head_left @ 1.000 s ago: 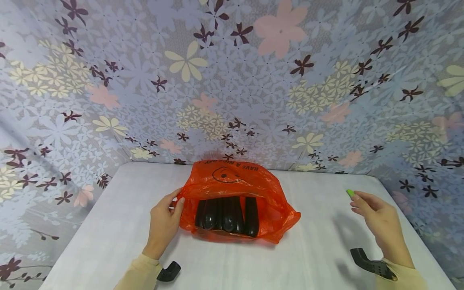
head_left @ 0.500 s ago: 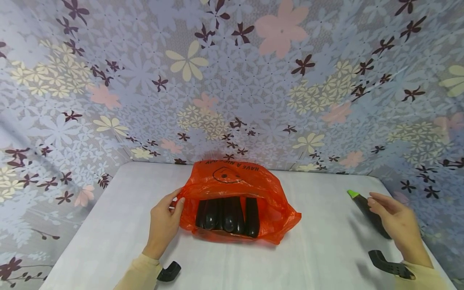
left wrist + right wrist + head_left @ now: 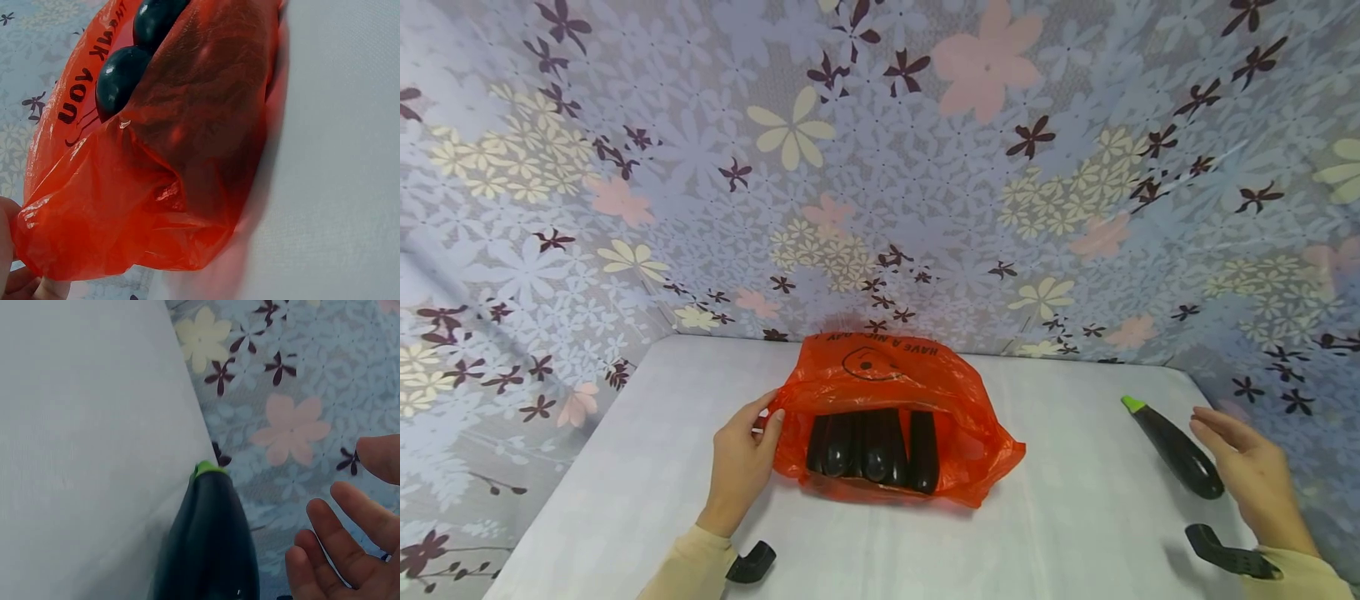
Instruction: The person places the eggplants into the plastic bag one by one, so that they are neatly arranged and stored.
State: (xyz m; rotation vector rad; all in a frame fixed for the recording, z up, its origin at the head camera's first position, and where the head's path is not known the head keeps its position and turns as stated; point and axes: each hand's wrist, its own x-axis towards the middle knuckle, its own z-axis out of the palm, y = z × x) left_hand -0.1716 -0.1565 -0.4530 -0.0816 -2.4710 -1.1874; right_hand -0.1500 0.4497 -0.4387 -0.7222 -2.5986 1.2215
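My left hand point(image 3: 741, 458) pinches the left edge of a red plastic bag point(image 3: 883, 367) between thumb and fingers. The bag lies with its mouth spread toward me, and several dark glossy eggplants point(image 3: 880, 450) show side by side inside. In the left wrist view, red plastic point(image 3: 81, 219) hangs from the fingertips, with two rounded dark ends point(image 3: 122, 78) peeking out. A separate eggplant point(image 3: 1176, 450) with a green cap lies slanted at the table's right side. Just right of it is my right hand point(image 3: 1255, 471), fingers spread and holding nothing; the right wrist view also shows this eggplant point(image 3: 209, 544) apart from the fingers.
A white table point(image 3: 1060, 533) bears everything. Flower-patterned cloth point(image 3: 880, 167) rises behind it and at both sides. Black wrist mounts point(image 3: 1228, 554) stick out from both cuffs. Between the bag and the lone eggplant runs a stretch of white tabletop.
My right hand has let go of the eggplant's green end and drawn back to the right, leaving the whole eggplant visible. The left hand and the bag stay put.
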